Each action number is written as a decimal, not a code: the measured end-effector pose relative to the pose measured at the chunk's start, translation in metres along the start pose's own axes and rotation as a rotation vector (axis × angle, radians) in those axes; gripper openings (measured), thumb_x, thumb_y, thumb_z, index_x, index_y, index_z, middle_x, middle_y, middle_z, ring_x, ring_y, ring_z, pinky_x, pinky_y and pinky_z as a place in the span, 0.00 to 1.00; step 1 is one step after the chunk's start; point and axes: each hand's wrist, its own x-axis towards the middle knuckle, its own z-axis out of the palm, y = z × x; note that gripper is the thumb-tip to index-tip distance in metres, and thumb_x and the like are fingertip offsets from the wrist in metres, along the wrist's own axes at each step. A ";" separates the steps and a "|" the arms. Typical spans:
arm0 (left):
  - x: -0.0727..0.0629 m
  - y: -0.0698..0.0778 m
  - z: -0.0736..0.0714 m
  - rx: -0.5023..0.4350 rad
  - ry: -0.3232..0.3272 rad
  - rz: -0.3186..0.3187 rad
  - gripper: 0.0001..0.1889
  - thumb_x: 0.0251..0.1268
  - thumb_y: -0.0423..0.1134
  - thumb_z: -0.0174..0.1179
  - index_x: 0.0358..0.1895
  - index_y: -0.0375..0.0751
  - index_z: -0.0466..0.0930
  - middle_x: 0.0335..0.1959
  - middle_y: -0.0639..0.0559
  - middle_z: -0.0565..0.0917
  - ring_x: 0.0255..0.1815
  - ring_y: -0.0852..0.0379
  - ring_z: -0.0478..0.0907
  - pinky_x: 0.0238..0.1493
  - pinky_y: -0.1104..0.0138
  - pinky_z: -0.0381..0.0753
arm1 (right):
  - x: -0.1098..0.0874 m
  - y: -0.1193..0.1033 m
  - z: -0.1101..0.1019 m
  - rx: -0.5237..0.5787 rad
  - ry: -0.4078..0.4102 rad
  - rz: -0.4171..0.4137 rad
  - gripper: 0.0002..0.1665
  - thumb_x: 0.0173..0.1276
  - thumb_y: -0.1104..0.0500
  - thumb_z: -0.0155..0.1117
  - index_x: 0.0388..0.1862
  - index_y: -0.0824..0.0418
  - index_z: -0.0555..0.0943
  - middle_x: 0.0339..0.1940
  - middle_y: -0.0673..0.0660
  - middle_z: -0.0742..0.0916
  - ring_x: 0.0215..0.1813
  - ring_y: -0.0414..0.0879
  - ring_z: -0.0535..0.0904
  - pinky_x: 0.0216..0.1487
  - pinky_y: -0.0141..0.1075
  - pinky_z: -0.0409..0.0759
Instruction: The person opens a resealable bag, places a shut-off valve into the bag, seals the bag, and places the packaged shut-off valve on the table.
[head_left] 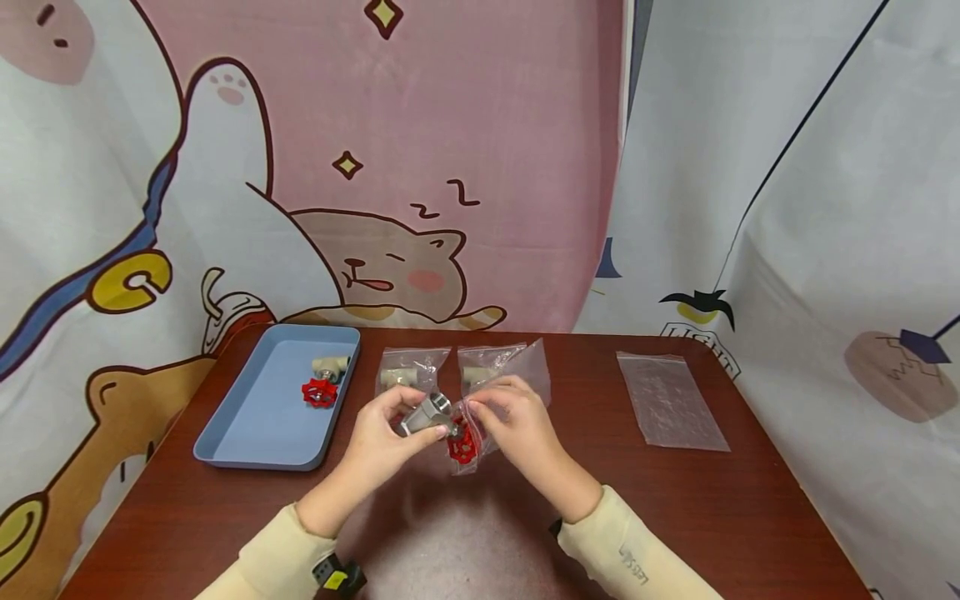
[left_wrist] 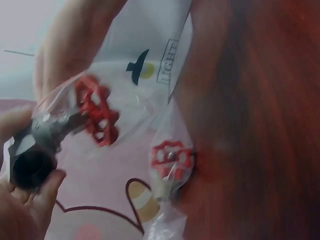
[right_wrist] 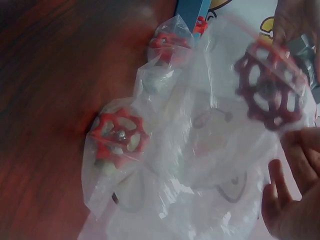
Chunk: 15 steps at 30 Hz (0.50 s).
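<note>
In my left hand (head_left: 375, 427) I hold a silver metal gate valve (head_left: 426, 417) by its body, thumb on one side and fingers on the other. Its red handwheel (left_wrist: 97, 111) is still inside a clear plastic zip bag (right_wrist: 225, 130), while the metal body sticks out. My right hand (head_left: 519, 417) pinches the bag's edge beside the handwheel, as the head view shows. Behind the hands, two more bags each hold a beige-bodied valve, one on the left (head_left: 398, 377) and one on the right (head_left: 477, 375); red wheels show through in the wrist views.
A blue tray (head_left: 262, 417) stands on the left of the brown table (head_left: 757, 517), with an unbagged beige valve (head_left: 327, 365) with a red wheel near its right side. At the right lies a flat clear bag (head_left: 671, 402). Printed curtains hang behind the table.
</note>
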 end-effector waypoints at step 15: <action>-0.007 -0.004 0.019 -0.089 0.177 0.027 0.22 0.39 0.30 0.76 0.41 0.37 0.78 0.33 0.47 0.84 0.33 0.65 0.76 0.32 0.73 0.76 | 0.004 -0.004 -0.001 -0.194 0.158 -0.143 0.04 0.56 0.58 0.71 0.31 0.57 0.88 0.26 0.48 0.88 0.44 0.45 0.81 0.53 0.47 0.67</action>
